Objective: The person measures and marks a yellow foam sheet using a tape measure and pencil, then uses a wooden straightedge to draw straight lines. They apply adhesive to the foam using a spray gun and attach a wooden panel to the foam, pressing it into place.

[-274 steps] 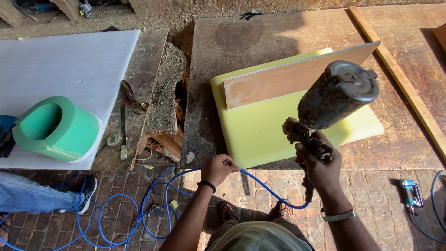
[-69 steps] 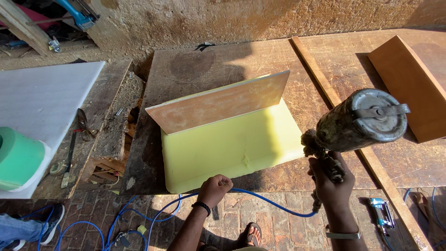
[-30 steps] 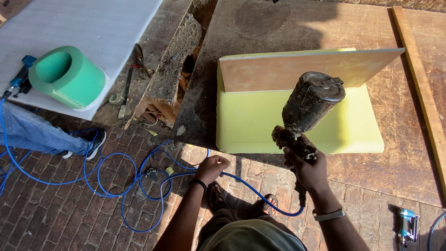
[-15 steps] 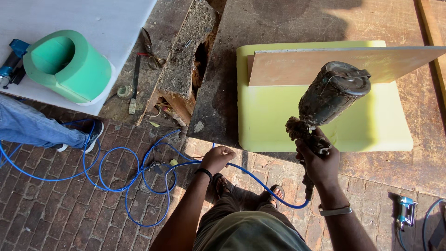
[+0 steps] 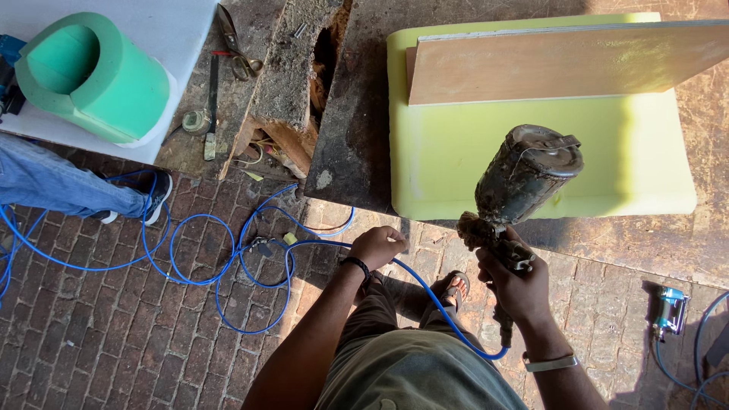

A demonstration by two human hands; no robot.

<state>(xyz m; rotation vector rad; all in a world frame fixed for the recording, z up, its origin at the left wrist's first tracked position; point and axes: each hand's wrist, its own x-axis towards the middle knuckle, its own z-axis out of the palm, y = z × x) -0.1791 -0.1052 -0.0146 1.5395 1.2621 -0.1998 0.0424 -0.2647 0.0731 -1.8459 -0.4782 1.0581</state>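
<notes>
My right hand (image 5: 516,285) grips the handle of a grimy spray gun (image 5: 524,178), whose dark cup hangs over the near edge of a yellow-green foam pad (image 5: 531,163). A plywood board (image 5: 562,64) lies across the far part of that foam. My left hand (image 5: 377,247) is closed around the blue air hose (image 5: 433,300), which runs from the gun's base past my legs to loose coils on the brick floor (image 5: 91,342).
The foam rests on a worn wooden workbench (image 5: 357,152) with a broken gap (image 5: 323,64). A green foam cylinder (image 5: 95,76) sits on a white sheet at left, scissors (image 5: 231,45) beside it. Another person's jeans leg and shoe (image 5: 76,193) stand left. A blue tool (image 5: 670,311) lies right.
The view has drifted slightly, bringing the foam and board nearer the centre. The spray gun now sits lower over the foam's near edge; both hands keep their hold.
</notes>
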